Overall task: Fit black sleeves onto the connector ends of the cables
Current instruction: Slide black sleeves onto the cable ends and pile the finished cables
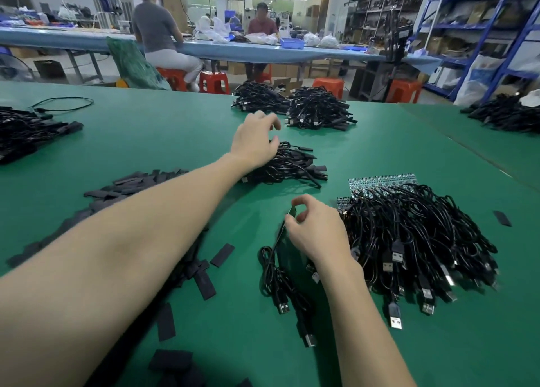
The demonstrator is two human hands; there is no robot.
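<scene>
My left hand (254, 141) reaches far forward over a small heap of sleeved cables (292, 164), fingers loosely curled above it, nothing visibly held. My right hand (314, 232) pinches the connector end of a black cable (277, 281) between thumb and forefinger; the cable trails toward me, its USB plug lying on the mat. A big bundle of black USB cables (418, 240) lies just right of that hand. Flat black sleeves (137, 182) are strewn under and left of my left forearm.
Green circuit-board strips (382, 180) lie behind the big bundle. More cable heaps sit at the far centre (315, 109), the left edge (26, 132) and the far right (508, 113). Loose sleeves (222, 254) dot the green mat (163, 129). People sit at a blue bench behind.
</scene>
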